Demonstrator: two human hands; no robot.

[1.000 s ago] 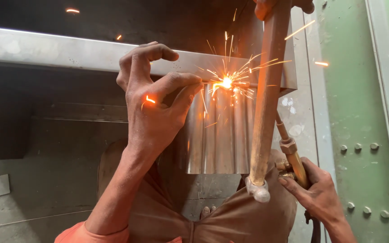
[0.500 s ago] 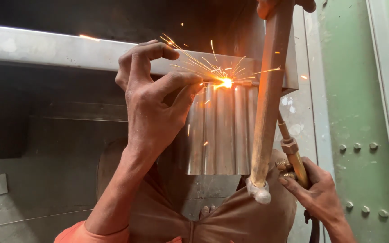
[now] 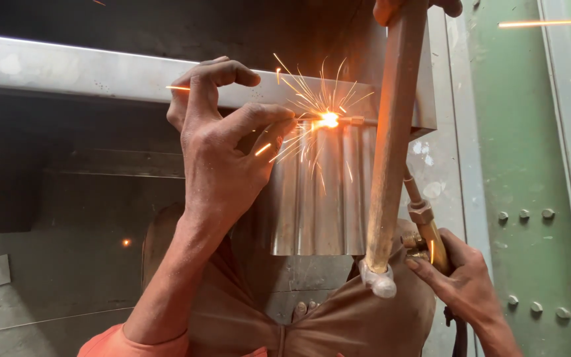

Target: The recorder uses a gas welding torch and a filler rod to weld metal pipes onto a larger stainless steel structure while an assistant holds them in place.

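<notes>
Fluted steel sheet point(image 3: 325, 198) pinched by left hand point(image 3: 223, 158); right hand point(image 3: 460, 281) grips brass torch point(image 3: 424, 228).

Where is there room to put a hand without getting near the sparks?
Bare room shows on the grey beam left of the left hand, and on the green panel right of the brass torch. It is crowded around the fluted metal piece, where sparks, wooden handle and right hand bunch together.

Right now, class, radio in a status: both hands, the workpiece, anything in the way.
Left hand steadying fluted metal piece. Right hand gripping brass torch. Sparks at flame. Wooden pole crosses in front.
</notes>
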